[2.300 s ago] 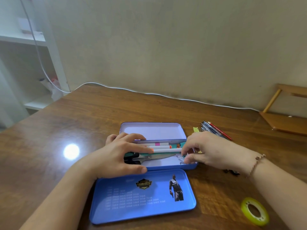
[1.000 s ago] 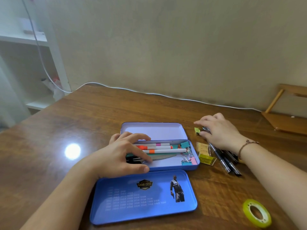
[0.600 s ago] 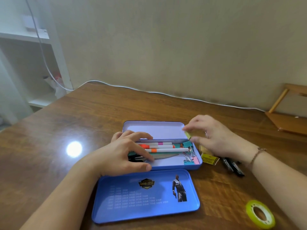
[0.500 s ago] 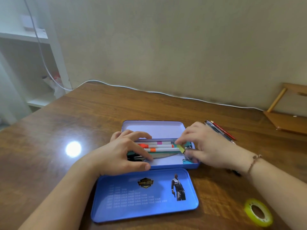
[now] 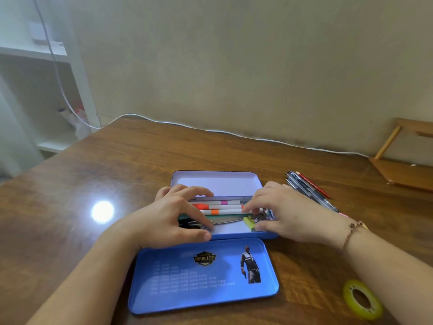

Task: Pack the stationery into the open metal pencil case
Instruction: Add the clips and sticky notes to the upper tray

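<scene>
- I see the blue metal pencil case (image 5: 234, 235) lying open in the middle of the brown table (image 5: 117, 165).
- Its inner tray (image 5: 215, 181) stands up at the 12 o'clock side of the case.
- The blue lid (image 5: 203, 275), with a picture of a man on it, lies flat on the table at 6 o'clock from the case, touching it.
- My left hand (image 5: 171, 219) rests on the 9 o'clock end of the case, fingers spread and bent. It lies over the scissors (image 5: 222, 221). I cannot tell if it grips anything.
- My right hand (image 5: 285, 214) is at the 3 o'clock end. Its fingertips pinch a small yellow-green thing (image 5: 248, 222) inside the case.
- Three white markers (image 5: 220, 207) with pink and orange bands lie side by side in the case.
- A bunch of pens (image 5: 309, 188) lies on the table at 2 o'clock from the case.
- A yellow tape roll (image 5: 362, 300) lies at 4 o'clock, well apart from the case.
</scene>
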`<act>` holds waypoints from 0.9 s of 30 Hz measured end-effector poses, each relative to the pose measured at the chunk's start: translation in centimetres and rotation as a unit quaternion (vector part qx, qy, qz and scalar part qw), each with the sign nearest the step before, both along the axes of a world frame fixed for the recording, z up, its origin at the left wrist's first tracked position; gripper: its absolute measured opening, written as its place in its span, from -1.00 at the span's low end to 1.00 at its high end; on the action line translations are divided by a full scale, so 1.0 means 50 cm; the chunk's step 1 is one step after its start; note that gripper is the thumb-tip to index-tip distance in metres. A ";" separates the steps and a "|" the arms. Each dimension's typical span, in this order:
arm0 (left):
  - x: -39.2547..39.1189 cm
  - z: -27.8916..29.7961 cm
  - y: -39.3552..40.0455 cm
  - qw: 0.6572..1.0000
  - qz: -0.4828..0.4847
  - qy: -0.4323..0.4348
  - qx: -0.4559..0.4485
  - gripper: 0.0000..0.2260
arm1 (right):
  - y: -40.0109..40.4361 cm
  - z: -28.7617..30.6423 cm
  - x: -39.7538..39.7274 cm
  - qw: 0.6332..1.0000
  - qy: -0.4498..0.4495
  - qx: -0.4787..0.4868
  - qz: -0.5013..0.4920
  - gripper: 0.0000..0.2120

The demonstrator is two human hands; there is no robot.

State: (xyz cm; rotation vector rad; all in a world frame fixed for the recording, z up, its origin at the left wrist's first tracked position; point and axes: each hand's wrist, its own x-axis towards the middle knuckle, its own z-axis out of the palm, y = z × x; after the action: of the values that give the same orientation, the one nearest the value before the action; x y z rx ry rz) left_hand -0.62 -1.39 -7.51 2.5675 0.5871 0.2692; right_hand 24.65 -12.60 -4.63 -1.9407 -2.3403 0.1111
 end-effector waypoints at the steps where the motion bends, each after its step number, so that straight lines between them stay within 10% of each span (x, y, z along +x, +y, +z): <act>1: 0.000 0.001 0.000 1.000 -0.001 0.001 -0.002 -0.69 | 0.000 0.000 0.003 1.000 0.010 -0.001 -0.001 -0.65; 17: 0.001 -0.002 -0.001 1.000 -0.003 0.001 0.005 -0.68 | -0.044 -0.019 0.030 0.996 0.077 0.050 0.003 -0.66; 27: 0.002 -0.005 0.001 1.000 -0.005 -0.002 0.004 -0.70 | -0.065 -0.026 0.021 0.999 -0.045 0.024 -0.011 -0.57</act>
State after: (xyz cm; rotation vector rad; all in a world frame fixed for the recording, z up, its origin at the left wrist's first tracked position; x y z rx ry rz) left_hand -0.53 -1.33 -7.74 2.5752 0.5733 0.2738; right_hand 25.70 -15.86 -5.95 -1.9883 -2.3524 -0.0357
